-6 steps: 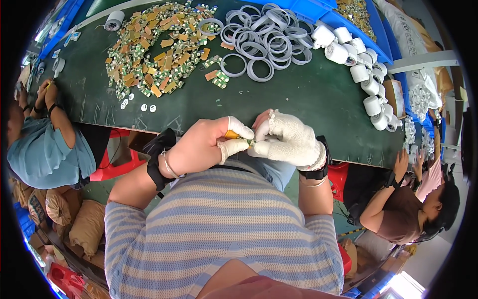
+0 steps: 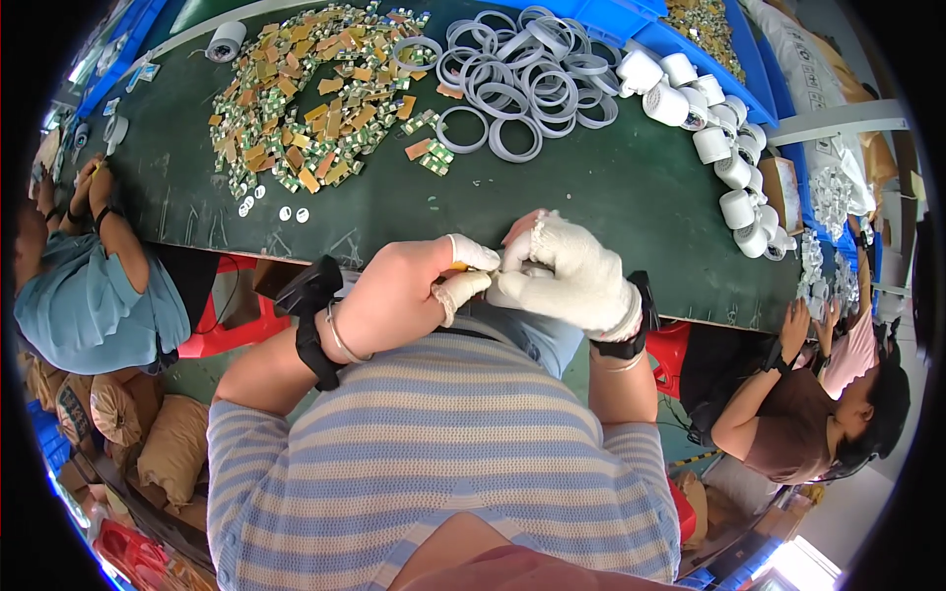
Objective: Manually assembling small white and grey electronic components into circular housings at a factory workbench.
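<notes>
the left hand (image 2: 394, 300) is bare apart from white cots on thumb and forefinger, and it pinches a small orange part (image 2: 459, 266) that barely shows between the tips. the right hand (image 2: 572, 276), in a white knit glove, is curled with its fingertips pressed against the same spot, so both hands meet just over the near edge of the table (image 2: 611, 197). what the right fingers grip cannot be made out. each wrist carries a black band.

the table is long with a dark green top, scuffed and scratched near the front. on its far left lies a wide heap of small green and tan pieces (image 2: 315, 98), with a few strays spilled toward the middle. beside the heap, a pile of grey rings (image 2: 522, 79) overlaps loosely. to the right, white cylinders (image 2: 729, 148) trail in a curved line down toward the table's right end. three small white discs (image 2: 281, 212) lie near the front left. blue bins (image 2: 690, 39) stand along the far edge.

a person in a light blue shirt (image 2: 89, 295) works at the left end, and another in a brown shirt (image 2: 798, 424) sits at the right. red stools (image 2: 222, 315) show under the table, and brown sacks (image 2: 148, 443) crowd the floor at lower left.
</notes>
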Tool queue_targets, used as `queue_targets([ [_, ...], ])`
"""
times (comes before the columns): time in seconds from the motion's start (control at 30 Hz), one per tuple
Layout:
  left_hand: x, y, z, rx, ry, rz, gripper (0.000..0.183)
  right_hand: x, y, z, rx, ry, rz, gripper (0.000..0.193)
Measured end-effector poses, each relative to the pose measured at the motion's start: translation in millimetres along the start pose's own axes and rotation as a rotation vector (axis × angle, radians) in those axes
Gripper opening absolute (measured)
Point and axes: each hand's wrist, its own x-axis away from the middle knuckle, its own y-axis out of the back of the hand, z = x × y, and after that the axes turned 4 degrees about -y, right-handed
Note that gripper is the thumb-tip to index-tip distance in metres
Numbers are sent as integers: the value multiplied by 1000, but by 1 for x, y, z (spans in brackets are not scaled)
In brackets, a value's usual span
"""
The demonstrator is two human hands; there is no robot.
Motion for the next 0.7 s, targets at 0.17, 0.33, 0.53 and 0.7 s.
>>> queue_targets([
  [0.17,-1,7,3,-17,-30,-47,20,5,-8,5,154,25,-171,16],
  [0.33,1,7,3,126,4,-29,20,7,-3,14,113,19,-126,19],
  [0.53,8,2,0,-11,-16,-55,20,1,-3,18,364,93,-113,17],
  [0.7,10,-1,2,-300,-180,-94,19,-3,-9,12,329,218,-172,16],
])
